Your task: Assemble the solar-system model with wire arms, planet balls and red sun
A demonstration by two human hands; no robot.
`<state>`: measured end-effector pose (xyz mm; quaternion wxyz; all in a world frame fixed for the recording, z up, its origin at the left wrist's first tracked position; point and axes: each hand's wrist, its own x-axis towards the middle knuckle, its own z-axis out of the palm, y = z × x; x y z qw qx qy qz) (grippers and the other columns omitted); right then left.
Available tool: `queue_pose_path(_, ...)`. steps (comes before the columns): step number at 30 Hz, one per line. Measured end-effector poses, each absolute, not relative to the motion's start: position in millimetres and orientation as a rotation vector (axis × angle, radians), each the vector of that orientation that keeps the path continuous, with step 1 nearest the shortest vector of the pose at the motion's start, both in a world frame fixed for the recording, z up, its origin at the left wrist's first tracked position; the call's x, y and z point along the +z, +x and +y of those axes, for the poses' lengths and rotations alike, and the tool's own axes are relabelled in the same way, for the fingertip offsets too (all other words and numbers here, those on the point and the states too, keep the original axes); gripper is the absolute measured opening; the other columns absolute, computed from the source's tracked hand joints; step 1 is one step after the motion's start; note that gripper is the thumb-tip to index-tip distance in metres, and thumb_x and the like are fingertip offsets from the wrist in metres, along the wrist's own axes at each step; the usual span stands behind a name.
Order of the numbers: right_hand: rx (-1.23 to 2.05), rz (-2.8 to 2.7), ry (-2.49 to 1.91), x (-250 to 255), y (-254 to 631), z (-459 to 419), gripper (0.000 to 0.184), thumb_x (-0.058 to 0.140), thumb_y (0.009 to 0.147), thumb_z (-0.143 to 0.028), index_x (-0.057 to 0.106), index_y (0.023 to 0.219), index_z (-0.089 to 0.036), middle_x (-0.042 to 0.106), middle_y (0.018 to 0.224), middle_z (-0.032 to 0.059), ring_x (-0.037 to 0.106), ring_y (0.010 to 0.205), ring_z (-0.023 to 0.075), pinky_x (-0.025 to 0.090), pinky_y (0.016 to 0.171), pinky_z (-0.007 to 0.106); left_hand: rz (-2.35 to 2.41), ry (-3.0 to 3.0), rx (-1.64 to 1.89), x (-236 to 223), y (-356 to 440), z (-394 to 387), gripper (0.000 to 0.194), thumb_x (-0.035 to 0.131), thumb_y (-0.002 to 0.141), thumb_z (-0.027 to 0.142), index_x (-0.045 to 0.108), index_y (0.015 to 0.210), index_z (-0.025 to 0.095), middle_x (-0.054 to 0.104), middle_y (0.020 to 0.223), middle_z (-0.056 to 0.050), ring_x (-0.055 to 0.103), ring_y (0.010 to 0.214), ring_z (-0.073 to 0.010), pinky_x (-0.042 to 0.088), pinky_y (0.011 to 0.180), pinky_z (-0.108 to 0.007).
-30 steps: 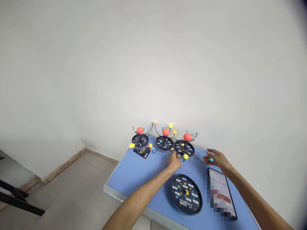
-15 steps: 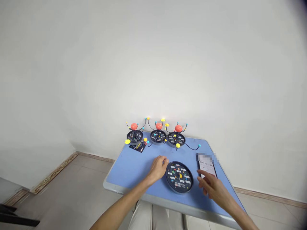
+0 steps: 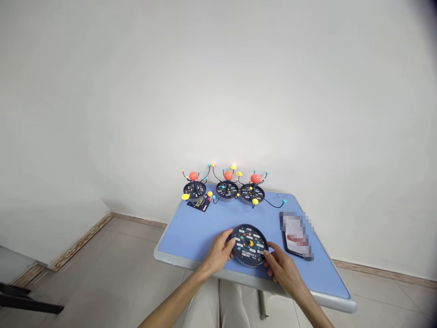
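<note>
You were looking down at a blue table (image 3: 191,241) with a pale grey rim, your bare forearms reaching in from the bottom of the view. Your left hand (image 3: 218,251) and right hand (image 3: 282,266) were on opposite sides of a round black disc (image 3: 249,245), which sat close to the table's near edge. Its face carried small coloured planets, white labels and a yellow crescent at the centre. Both hands were partly open and curved around the rim, with the fingers gripping its edge; whether the disc was resting on the table or lifted just above it, the view does not settle. Along the far edge, against a white wall, stood a row of three solar system models (image 3: 227,187), each with an orange ball above a round black base and thin black wires ending in yellow and turquoise beads. A small black printed card (image 3: 198,205) lay at the foot of the leftmost model. To the right of the disc, a smartphone (image 3: 295,234) lay flat, its screen blurred out. Your legs (image 3: 232,305) in pale trousers showed below the table, above a tiled floor (image 3: 119,282). A dark bar (image 3: 30,306) crossed the lower left corner.
</note>
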<state>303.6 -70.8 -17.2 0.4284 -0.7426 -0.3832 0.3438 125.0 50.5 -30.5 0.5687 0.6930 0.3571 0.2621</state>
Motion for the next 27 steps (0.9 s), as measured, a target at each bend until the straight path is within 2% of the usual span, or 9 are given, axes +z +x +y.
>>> queue_pose_path(7,0.919,-1.082,-1.797,-28.3,268.7,-56.8,0.065,0.043,0.078,-0.063,0.048,0.122,-0.015,0.062,0.067,-0.0003,0.061,0.053,0.021,0.046,0.045,0.031,0.931,1.587,0.698,-34.6,84.9,60.2,0.06,0.054,0.084,0.053,0.058,0.128,0.012,0.061,0.062,0.003,0.055,0.052,-0.0135,0.043,0.049,-0.025)
queue_pose_path(12,0.833,-1.317,-1.878,-27.6,245.1,-47.7,0.067,0.033,0.086,-0.063,0.047,0.129,-0.013,0.067,0.069,0.0026,0.067,0.063,0.0247,0.05,0.058,0.034,1.024,1.584,0.73,-28.7,56.3,70.7,0.067,0.048,0.086,0.062,0.06,0.127,0.01,0.063,0.062,0.001,0.055,0.05,-0.0146,0.045,0.05,-0.027)
queue_pose_path(13,0.761,-1.371,-1.928,-26.0,243.1,-46.8,0.066,0.033,0.087,-0.063,0.048,0.129,-0.014,0.068,0.07,0.0031,0.068,0.066,0.0258,0.051,0.062,0.036,1.046,1.593,0.753,-28.1,50.3,71.0,0.066,0.046,0.087,0.063,0.059,0.128,0.011,0.067,0.07,-0.002,0.057,0.053,-0.0151,0.048,0.054,-0.029)
queue_pose_path(15,0.564,-1.449,-2.036,-21.0,242.0,-45.3,0.066,0.037,0.087,-0.064,0.048,0.132,-0.018,0.071,0.081,0.0062,0.07,0.074,0.0285,0.051,0.067,0.038,1.084,1.648,0.839,-28.9,38.6,67.9,0.064,0.047,0.089,0.061,0.054,0.134,0.015,0.072,0.1,-0.01,0.064,0.068,-0.0183,0.053,0.068,-0.034)
queue_pose_path(17,0.355,-1.509,-2.086,-13.8,243.2,-42.5,0.071,0.045,0.085,-0.067,0.043,0.139,-0.021,0.069,0.104,0.0122,0.069,0.09,0.0324,0.053,0.07,0.041,1.075,1.765,0.927,-32.7,29.8,60.5,0.074,0.061,0.084,0.059,0.043,0.144,0.02,0.058,0.136,-0.017,0.065,0.101,-0.0264,0.052,0.089,-0.043)
queue_pose_path(19,0.204,-1.625,-2.049,-5.2,243.4,-37.0,0.083,0.056,0.079,-0.069,0.037,0.146,-0.022,0.059,0.13,0.0178,0.062,0.113,0.0371,0.054,0.08,0.045,1.022,1.917,0.94,-38.5,26.8,50.8,0.102,0.078,0.07,0.056,0.028,0.152,0.023,0.039,0.153,-0.018,0.046,0.133,-0.0348,0.041,0.106,-0.052)
queue_pose_path(22,0.16,-1.868,-1.99,8.4,237.5,-23.5,0.106,0.075,0.064,-0.067,0.035,0.149,-0.019,0.038,0.152,0.023,0.039,0.137,0.0431,0.042,0.103,0.054,1.011,2.106,0.849,-48.0,34.8,38.9,0.13,0.089,0.056,0.051,0.011,0.156,0.025,0.025,0.16,-0.018,0.021,0.147,-0.0398,0.024,0.116,-0.061)
queue_pose_path(24,0.221,-2.012,-2.0,17.2,230.1,-13.5,0.117,0.081,0.055,-0.066,0.035,0.15,-0.017,0.031,0.156,0.0259,0.03,0.141,0.0467,0.033,0.108,0.058,1.055,2.187,0.809,-53.7,44.6,35.1,0.133,0.089,0.058,0.047,0.004,0.157,0.024,0.025,0.16,-0.019,0.019,0.147,-0.0404,0.022,0.117,-0.062)
queue_pose_path(27,0.339,-2.167,-2.02,29.6,219.4,-1.7,0.124,0.083,0.052,-0.065,0.032,0.152,-0.013,0.027,0.156,0.0303,0.023,0.142,0.0513,0.027,0.109,0.063,1.064,2.269,0.851,-61.3,56.7,34.7,0.123,0.082,0.07,0.039,-0.004,0.156,0.022,0.026,0.16,-0.021,0.023,0.147,-0.0384,0.023,0.118,-0.059)
